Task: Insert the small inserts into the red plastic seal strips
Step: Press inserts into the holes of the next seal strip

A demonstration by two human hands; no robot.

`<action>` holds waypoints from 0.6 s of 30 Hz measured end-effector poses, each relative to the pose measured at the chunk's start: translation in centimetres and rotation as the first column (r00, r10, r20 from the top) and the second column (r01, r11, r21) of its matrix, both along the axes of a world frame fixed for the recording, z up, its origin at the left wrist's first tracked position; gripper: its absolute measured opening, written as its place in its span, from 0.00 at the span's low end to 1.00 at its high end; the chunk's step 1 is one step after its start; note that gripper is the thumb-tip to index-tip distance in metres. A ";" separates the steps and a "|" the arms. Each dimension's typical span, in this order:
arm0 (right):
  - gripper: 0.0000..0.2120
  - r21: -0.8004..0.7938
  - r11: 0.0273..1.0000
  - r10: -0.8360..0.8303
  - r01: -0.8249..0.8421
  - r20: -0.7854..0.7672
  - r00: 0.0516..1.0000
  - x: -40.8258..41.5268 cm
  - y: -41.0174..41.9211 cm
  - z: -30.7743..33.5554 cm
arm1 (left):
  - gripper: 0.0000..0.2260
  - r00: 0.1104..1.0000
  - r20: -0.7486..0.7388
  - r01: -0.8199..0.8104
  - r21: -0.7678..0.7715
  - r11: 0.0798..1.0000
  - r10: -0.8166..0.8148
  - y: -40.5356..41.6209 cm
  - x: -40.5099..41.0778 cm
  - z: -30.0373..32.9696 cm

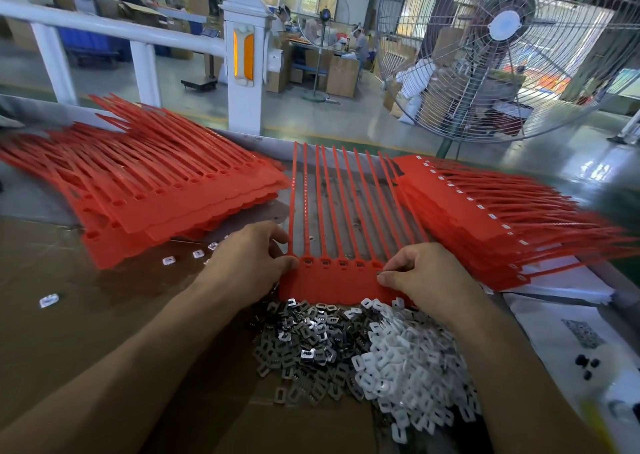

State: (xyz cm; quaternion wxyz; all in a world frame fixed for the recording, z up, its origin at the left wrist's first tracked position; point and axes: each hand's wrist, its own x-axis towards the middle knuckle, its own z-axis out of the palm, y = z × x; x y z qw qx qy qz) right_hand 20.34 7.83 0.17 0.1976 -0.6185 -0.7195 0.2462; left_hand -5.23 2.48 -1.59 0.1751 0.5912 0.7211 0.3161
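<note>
A red seal strip sheet [332, 282] with several long tails pointing away lies flat in front of me. My left hand [249, 263] grips its left end with curled fingers. My right hand [422, 273] pinches a small insert at a socket near the sheet's right end. Below the sheet lie a heap of dark metal inserts [308, 342] and a heap of white plastic inserts [408, 367].
A stack of red sheets [145, 190] lies at the left, another stack [485, 211] with white pieces fitted at the right. Loose white inserts [48, 300] dot the brown tabletop. White papers [561, 315] and small black parts [587, 367] sit at the right. A big fan [502, 51] stands beyond the table.
</note>
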 end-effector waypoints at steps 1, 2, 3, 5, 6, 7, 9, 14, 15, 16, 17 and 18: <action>0.07 0.006 1.000 0.001 -0.001 0.001 1.000 0.0 0.0 0.0 | 0.16 1.000 0.002 -0.001 0.001 1.000 0.001 0.0 0.0 0.0; 0.07 0.010 1.000 0.002 -0.002 -0.002 1.000 0.0 0.0 -0.1 | 0.16 1.000 0.004 -0.002 0.002 1.000 0.002 0.0 0.0 0.0; 0.07 0.015 1.000 0.004 -0.004 -0.007 1.000 0.1 0.0 -0.1 | 0.16 1.000 0.006 -0.003 0.001 1.000 0.003 0.0 0.0 0.0; 0.07 0.022 1.000 0.011 -0.011 -0.017 1.000 0.1 0.0 -0.1 | 0.16 1.000 0.005 -0.005 0.000 1.000 0.005 0.0 0.0 -0.1; 0.06 0.020 1.000 0.016 -0.016 -0.025 1.000 0.1 0.0 -0.1 | 0.16 1.000 0.002 -0.006 0.001 1.000 0.006 0.0 0.0 -0.1; 0.06 0.015 1.000 0.023 -0.022 -0.042 0.999 0.1 0.0 -0.1 | 0.16 1.000 -0.001 -0.005 0.001 1.000 0.005 0.0 -0.1 -0.1; 0.06 0.011 1.000 0.028 -0.027 -0.115 0.993 0.1 0.0 -0.1 | 0.16 1.000 -0.004 -0.001 0.001 1.000 0.001 0.0 -0.1 0.0; 0.06 0.066 0.998 0.011 0.011 -0.322 0.947 0.3 0.2 -0.2 | 0.16 1.000 -0.002 -0.004 -0.003 1.000 0.004 0.0 -0.1 0.0; 0.07 0.072 0.997 0.007 0.018 -0.331 0.943 0.3 0.3 -0.4 | 0.16 1.000 0.000 -0.004 -0.003 1.000 0.004 0.0 -0.1 0.0; 0.07 0.073 0.997 0.002 0.024 -0.337 0.941 0.2 0.3 -0.5 | 0.16 1.000 0.002 -0.003 -0.004 1.000 0.003 0.0 -0.1 0.0; 0.07 0.072 0.997 -0.003 0.029 -0.336 0.942 0.2 0.4 -0.6 | 0.16 1.000 0.003 -0.002 -0.004 1.000 0.002 0.0 0.0 0.0; 0.07 0.070 0.997 -0.009 0.033 -0.330 0.944 0.1 0.5 -0.7 | 0.16 1.000 0.004 -0.001 -0.005 1.000 0.001 0.0 0.0 0.0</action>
